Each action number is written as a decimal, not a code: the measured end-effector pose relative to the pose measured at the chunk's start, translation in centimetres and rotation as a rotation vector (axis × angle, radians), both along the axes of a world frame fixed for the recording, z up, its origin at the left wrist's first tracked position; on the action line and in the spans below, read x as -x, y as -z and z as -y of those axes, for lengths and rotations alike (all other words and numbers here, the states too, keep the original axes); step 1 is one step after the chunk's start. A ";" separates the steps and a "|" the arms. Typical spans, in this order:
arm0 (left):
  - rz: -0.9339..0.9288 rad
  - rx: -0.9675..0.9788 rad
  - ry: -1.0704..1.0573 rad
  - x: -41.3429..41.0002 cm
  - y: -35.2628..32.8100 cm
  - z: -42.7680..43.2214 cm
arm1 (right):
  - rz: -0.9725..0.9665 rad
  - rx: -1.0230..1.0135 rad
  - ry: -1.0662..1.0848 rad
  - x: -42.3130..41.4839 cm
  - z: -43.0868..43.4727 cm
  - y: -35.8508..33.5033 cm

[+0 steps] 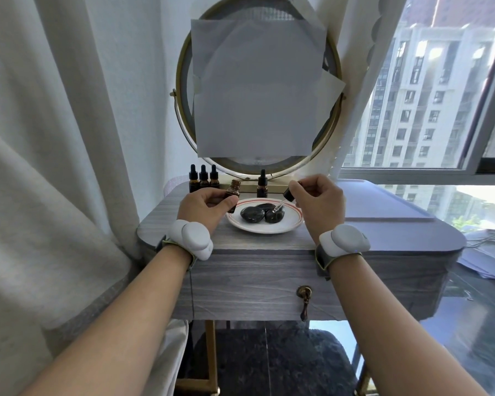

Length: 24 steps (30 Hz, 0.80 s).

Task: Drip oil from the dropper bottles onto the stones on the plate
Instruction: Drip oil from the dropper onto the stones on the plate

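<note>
A white plate (289, 224) with a red rim line sits on the grey wooden dressing table and carries three black stones (251, 215). My left hand (205, 207) grips an uncapped amber dropper bottle (234, 190) just left of the plate. My right hand (317, 200) pinches the black cap of its dropper (289, 194). The glass pipette (277, 208) slants down, its tip just above the right-hand stone (275, 216).
Three capped dropper bottles (203, 180) stand in a row at the back left, and a fourth (262, 185) behind the plate. A round mirror (257, 84) covered with paper rises behind them. A curtain hangs at left, a window is at right, and a stool stands below the table.
</note>
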<state>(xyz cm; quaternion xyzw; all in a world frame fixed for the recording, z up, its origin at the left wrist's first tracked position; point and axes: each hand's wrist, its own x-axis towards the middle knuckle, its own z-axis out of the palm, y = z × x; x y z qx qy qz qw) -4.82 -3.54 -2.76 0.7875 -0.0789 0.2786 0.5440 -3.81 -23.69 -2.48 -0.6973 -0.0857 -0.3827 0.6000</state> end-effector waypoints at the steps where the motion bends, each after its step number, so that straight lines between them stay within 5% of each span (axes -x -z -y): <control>1: 0.000 0.003 0.001 0.0 0.0 0.0 | -0.006 -0.005 0.010 -0.1 0.1 0.0; 24: -0.006 -0.007 0.008 -0.2 0.2 0.0 | -0.030 -0.012 0.070 0.0 0.1 -0.1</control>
